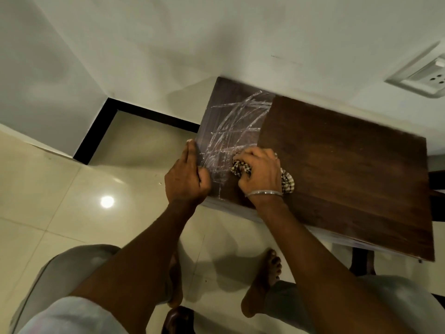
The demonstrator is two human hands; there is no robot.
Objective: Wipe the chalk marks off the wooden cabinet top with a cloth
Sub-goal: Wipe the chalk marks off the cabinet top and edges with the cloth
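chalk marks point(231, 126) on cabinet top point(349, 169) left end | cloth point(240, 168) at marks' near-right edge

1. There is one camera only, worn on the person's head, facing forward and steeply down.
2. It hangs close above the cabinet top point(337, 165), with both forearms point(144, 249) entering from the bottom edge.
3. The wide lens also takes in the wall point(168, 44), the floor point(48, 189) and the person's feet point(262, 283).

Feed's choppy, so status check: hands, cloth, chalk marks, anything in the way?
Right hand grips cloth on cabinet top. Left hand flat at left edge. Chalk marks cover left section. Nothing blocking them.
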